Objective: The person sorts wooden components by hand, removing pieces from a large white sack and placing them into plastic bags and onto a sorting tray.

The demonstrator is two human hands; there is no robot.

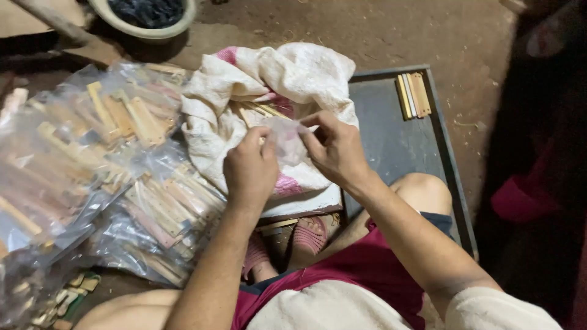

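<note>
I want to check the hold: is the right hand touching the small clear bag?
Touching. The head view shows the right hand pinching the clear bag's top edge between its fingertips.

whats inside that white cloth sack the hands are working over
In the open mouth of the white cloth sack, a few pale wooden sticks poke out. The left hand and right hand pinch a small clear bag in front. The cloth covers whatever lies deeper.

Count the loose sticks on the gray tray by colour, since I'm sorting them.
Yellow stick: 1
White stick: 1
Tan sticks: 2
Total: 4, lying side by side at the far end of the gray tray, apart from both hands.
</note>
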